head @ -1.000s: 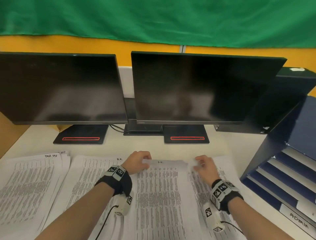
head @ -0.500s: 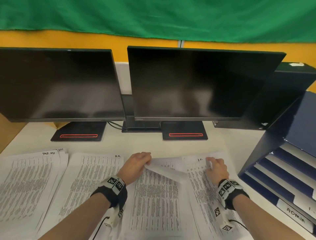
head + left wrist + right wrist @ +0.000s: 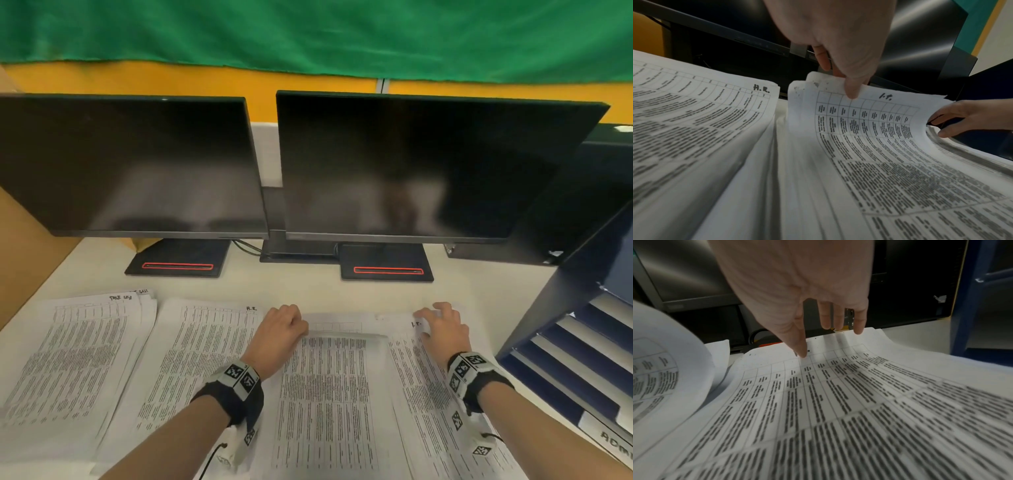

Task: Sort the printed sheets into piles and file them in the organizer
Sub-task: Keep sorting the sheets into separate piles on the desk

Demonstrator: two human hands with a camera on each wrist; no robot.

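From the head view, the sheet both hands held a second ago now lies on the I.T. pile (image 3: 421, 377) at the right, so one more page is sorted. My left hand (image 3: 281, 329) has already curled round the top edge of the next lifted sheet (image 3: 337, 334) on the middle pile (image 3: 325, 404). My right hand (image 3: 442, 325) rests with fingers spread on the I.T. pile, gripping nothing. I count four piles across the desk (image 3: 308, 287): the far-left pile (image 3: 68, 359), the H.R. pile (image 3: 205, 349), the middle one and I.T. There are also two monitors (image 3: 411, 164) and one organizer (image 3: 582, 359) at the right; nothing from these piles is going into it yet. The left wrist view shows the thumb and fingers of the left hand (image 3: 838, 40) pinching the lifted sheet (image 3: 859, 123), which is marked I.T. too (possibly two pages, as I see a second edge behind), so I judge it belongs on the right. In the right wrist view, the right hand (image 3: 807, 296) has straight fingers, tips touching the top of the I.T. pile (image 3: 838, 402).
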